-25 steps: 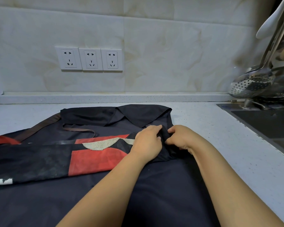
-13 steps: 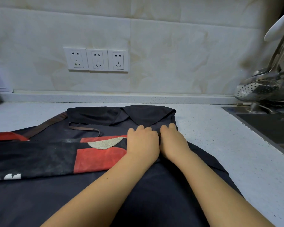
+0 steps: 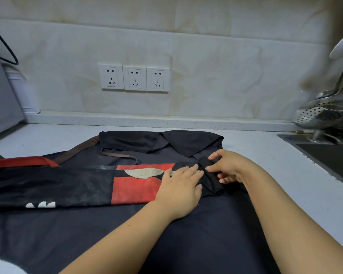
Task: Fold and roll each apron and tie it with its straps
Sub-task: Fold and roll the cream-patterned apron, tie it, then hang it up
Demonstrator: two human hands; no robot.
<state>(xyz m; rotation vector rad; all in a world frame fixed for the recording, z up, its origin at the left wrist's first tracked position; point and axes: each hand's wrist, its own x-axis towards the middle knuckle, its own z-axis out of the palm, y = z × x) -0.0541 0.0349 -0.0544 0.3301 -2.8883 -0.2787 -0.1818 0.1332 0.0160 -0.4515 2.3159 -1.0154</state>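
The black-and-red apron (image 3: 127, 186), folded into a long band, is rolled at its right end; the roll is pinched by the right hand (image 3: 229, 167) and pressed by the flat, open-fingered left hand (image 3: 181, 186).

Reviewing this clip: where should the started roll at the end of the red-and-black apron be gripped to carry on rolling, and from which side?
Grip the small rolled end across its width, fingers over the top and thumbs beneath, coming from the right. The folded apron runs out flat to the left, so the roll probably travels that way. The right hand already pinches it; the left hand lies flat alongside.
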